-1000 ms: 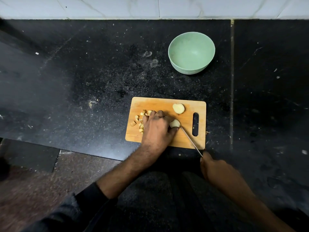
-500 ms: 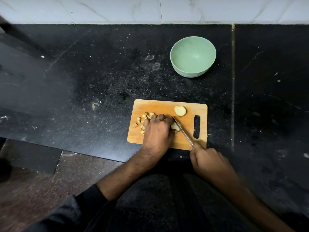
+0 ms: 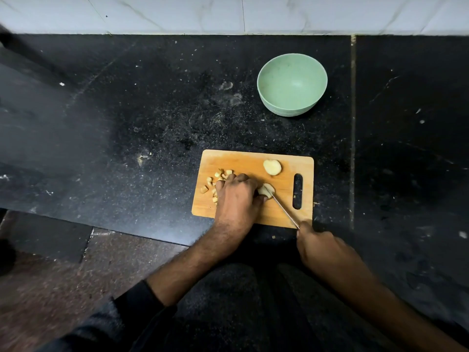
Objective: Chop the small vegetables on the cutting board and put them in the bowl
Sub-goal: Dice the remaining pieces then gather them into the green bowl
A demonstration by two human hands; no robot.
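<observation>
Dark speckled stone countertop (image 3: 142, 118), backed by pale wall tiles (image 3: 228, 13), carries the whole setup. Near its front edge lies the wooden cutting board (image 3: 253, 214), its handle slot to the right. My left hand (image 3: 237, 199) rests on the board with fingers curled over the vegetable piece being cut (image 3: 265, 190), pinning it so that it cannot roll; the knuckles appear to stand toward the blade as a guide. My right hand (image 3: 322, 247) is closed around the knife (image 3: 285, 210) at the board's front right corner; the handle is hidden inside my fist, and only the thin blade shows, running diagonally up to the pinned piece, which its tip meets. Chopped pieces (image 3: 212, 182) lie in a loose heap at the left of the board, partly covered by my left hand, probably set aside there to keep the cutting zone free. One uncut half (image 3: 272, 167) waits near the far edge, apart from the blade. The green bowl (image 3: 291, 85) stands well beyond the board toward the wall and holds nothing, so I judge the chopping unfinished and the transfer not begun. Scattered crumbs and smears mark the stone between board and bowl, but nothing solid blocks that path. A dark sleeve (image 3: 137, 298) covers my left forearm.
</observation>
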